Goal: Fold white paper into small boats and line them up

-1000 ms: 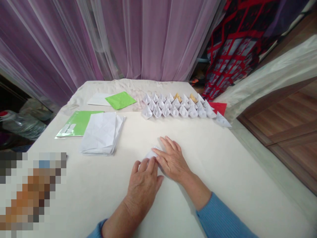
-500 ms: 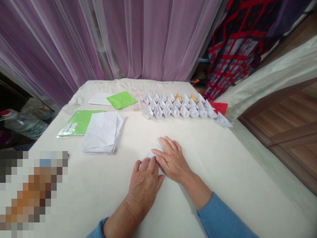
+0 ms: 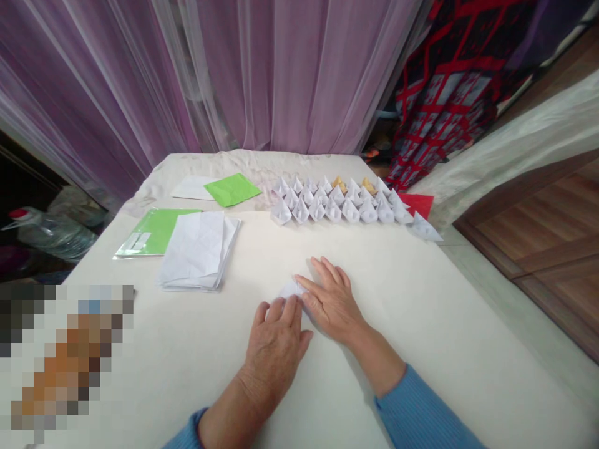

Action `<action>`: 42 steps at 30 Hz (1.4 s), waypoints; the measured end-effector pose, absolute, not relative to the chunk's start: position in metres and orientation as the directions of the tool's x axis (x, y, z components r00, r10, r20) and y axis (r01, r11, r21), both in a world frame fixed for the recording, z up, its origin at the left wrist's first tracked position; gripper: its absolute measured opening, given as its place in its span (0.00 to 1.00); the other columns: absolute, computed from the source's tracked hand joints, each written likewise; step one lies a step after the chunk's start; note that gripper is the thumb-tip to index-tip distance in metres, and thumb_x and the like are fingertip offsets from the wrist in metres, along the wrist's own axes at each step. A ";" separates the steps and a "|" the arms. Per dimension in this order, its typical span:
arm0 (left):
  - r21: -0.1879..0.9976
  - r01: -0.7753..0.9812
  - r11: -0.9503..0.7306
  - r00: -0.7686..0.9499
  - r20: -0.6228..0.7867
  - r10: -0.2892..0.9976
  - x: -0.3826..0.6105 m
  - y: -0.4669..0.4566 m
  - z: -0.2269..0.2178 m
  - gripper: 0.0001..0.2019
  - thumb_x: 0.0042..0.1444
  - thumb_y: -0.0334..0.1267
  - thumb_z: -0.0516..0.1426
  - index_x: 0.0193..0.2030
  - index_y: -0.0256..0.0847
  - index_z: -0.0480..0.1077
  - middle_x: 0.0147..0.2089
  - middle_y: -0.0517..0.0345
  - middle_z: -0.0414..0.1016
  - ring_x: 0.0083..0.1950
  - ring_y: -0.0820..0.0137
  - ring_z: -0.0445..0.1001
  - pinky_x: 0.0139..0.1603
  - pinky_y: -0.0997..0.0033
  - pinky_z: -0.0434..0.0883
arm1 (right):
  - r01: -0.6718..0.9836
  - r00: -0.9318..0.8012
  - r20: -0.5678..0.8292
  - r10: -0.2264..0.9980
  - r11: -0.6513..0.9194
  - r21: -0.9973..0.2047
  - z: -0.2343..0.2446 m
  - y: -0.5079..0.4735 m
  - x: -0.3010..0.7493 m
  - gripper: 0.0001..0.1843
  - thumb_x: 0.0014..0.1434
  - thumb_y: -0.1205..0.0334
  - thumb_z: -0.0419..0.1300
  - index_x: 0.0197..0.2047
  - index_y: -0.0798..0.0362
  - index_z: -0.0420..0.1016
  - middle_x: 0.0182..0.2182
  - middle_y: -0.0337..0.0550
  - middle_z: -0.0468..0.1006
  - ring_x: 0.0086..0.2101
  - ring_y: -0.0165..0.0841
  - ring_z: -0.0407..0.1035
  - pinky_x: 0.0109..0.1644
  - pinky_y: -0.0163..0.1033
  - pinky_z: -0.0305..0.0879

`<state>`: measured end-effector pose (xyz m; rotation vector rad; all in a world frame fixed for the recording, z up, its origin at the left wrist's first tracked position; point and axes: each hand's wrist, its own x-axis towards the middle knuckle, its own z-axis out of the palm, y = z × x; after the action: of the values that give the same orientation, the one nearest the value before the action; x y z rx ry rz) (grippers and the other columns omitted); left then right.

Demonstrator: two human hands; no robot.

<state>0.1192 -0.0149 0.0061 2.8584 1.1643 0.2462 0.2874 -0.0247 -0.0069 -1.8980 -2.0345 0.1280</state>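
My left hand (image 3: 276,343) and my right hand (image 3: 333,300) lie flat on a small folded white paper (image 3: 291,288) in the middle of the table (image 3: 421,324). Fingers of both hands are stretched out and press down on the paper, which is mostly hidden beneath them; only one white corner shows beyond the fingertips. Both wrists wear blue sleeves.
Rows of several folded white paper boats (image 3: 341,202), two of them yellow, stand at the far side beside a red sheet (image 3: 418,202). A stack of white paper (image 3: 199,249) and green sheets (image 3: 150,231) lie at the left. A plastic bottle (image 3: 51,234) sits off the table's left edge. Purple curtains hang behind.
The view has shifted slightly, so everything sits a little right and lower. Both hands stay pressed on the folded paper, barely moved.
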 end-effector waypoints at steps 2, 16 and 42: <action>0.103 0.687 -0.719 0.708 0.130 0.694 0.119 -0.015 0.008 0.21 0.59 0.42 0.59 0.57 0.36 0.67 0.57 0.49 0.73 0.55 0.59 0.70 0.55 0.52 0.66 | 0.934 -0.071 0.188 0.980 0.132 -0.333 -0.006 -0.030 0.292 0.21 0.69 0.50 0.45 0.57 0.39 0.74 0.67 0.49 0.57 0.66 0.45 0.46 0.66 0.57 0.44; 0.046 0.660 -0.750 0.723 0.233 0.650 0.114 -0.014 -0.001 0.20 0.62 0.43 0.55 0.58 0.37 0.68 0.60 0.49 0.72 0.55 0.59 0.70 0.55 0.53 0.65 | 0.962 -0.061 0.082 0.995 0.081 -0.260 -0.002 -0.024 0.295 0.21 0.69 0.48 0.44 0.60 0.33 0.69 0.68 0.44 0.55 0.67 0.45 0.44 0.66 0.59 0.42; 0.034 0.668 -0.743 0.720 0.223 0.657 0.116 -0.014 0.001 0.20 0.62 0.44 0.54 0.58 0.36 0.69 0.59 0.50 0.73 0.55 0.59 0.70 0.56 0.53 0.65 | 0.966 -0.068 0.087 0.994 0.087 -0.242 -0.002 -0.018 0.289 0.21 0.69 0.48 0.44 0.60 0.33 0.69 0.68 0.44 0.55 0.67 0.46 0.43 0.66 0.60 0.41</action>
<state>0.1156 -0.0136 0.0008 2.9582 1.1407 0.3547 0.2891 -0.0177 -0.0025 -1.9722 -2.1344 0.1755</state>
